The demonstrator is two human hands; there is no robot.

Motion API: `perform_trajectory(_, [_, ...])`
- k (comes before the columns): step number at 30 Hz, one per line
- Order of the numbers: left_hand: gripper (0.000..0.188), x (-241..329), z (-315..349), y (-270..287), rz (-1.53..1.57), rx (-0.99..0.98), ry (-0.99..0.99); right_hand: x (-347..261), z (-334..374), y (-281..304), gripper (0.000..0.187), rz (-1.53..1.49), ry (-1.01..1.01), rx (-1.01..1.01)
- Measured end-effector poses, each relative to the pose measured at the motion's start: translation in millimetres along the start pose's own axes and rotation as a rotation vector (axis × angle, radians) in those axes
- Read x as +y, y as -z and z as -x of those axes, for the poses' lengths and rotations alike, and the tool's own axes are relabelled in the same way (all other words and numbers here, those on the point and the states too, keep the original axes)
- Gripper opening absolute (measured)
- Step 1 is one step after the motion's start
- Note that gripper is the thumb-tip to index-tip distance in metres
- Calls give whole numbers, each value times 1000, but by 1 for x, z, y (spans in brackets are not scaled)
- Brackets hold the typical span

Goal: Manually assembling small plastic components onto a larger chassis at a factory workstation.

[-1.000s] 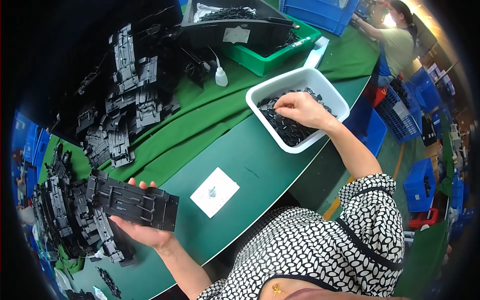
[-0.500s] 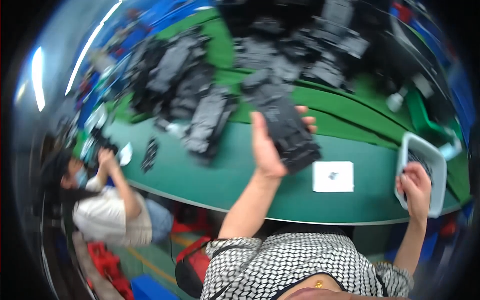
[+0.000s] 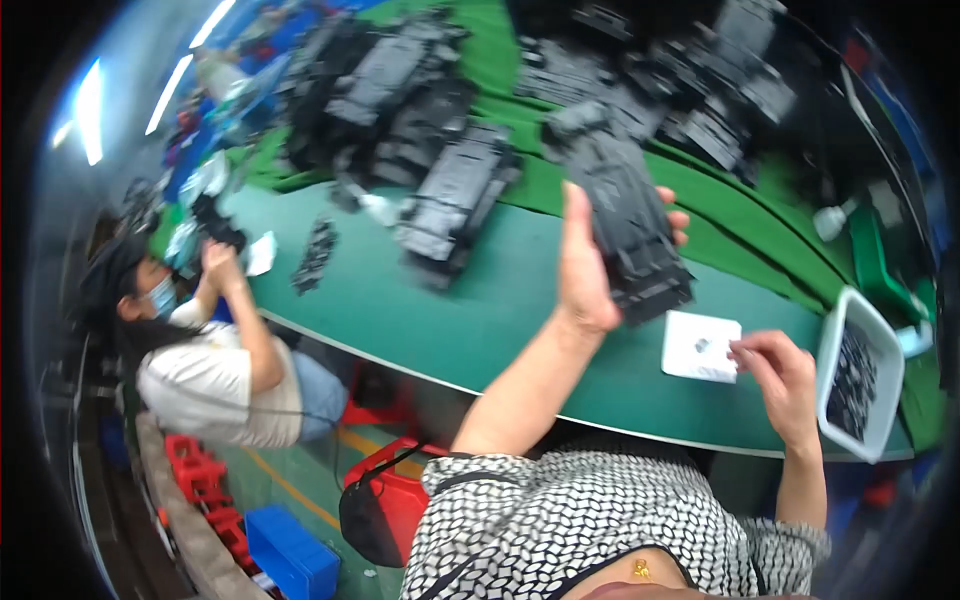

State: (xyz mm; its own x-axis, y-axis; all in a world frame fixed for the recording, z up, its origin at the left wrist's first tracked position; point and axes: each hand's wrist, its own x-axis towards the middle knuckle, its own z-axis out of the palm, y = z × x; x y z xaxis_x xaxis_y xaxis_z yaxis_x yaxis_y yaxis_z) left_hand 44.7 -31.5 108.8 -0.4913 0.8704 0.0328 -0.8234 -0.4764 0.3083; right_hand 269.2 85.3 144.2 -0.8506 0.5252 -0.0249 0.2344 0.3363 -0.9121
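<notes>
My left hand (image 3: 585,278) grips a black plastic toy-car chassis (image 3: 632,225), with the thumb along one side and the fingertips round the other. The chassis is tilted above the green table. To its right, my right hand (image 3: 785,378) hovers at the edge of a white square card (image 3: 686,366), thumb and index finger pinched together. Whatever is between those fingertips is too small to make out. A small dark mark or piece shows on the card. Right of that hand stands a pale grey tray (image 3: 888,405) with many small black parts (image 3: 850,385) in it.
Stacked black chassis (image 3: 455,200) lie beyond my left hand, and more chassis (image 3: 715,135) lie on green cloth at the back. A green bin (image 3: 878,265) stands behind the tray. At the left, a masked co-worker (image 3: 220,380) handles something dark. A red stool (image 3: 385,510) is below.
My right hand has left the tray and moved left to the white card. My left hand still holds the chassis. The whole view has shifted.
</notes>
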Motion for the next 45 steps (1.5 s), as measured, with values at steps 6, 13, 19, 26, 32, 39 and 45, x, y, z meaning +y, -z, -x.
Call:
perform_trajectory(6, [74,10,5,5,15,-153,-100,8,-20,-8,8,15,29,-63])
perform_trajectory(13, [71,4,8,-4,-127,-31,-163,19,-20,-11,11,450,394,-62])
perform_trajectory(19, [73,4,9,-15,-228,110,-191,26,-21,-16,23,719,633,-81])
perform_trajectory(26, [75,5,8,-15,-244,128,-188,28,-23,-17,27,794,725,-132])
perform_trajectory(32, [76,6,9,-15,-230,100,-181,25,-25,-18,21,809,742,-157])
perform_trajectory(39, [76,6,8,-12,-225,84,-172,30,-24,-17,25,735,671,-184])
perform_trajectory(45, [75,5,8,-14,-240,90,-171,20,-25,-13,16,595,517,-126])
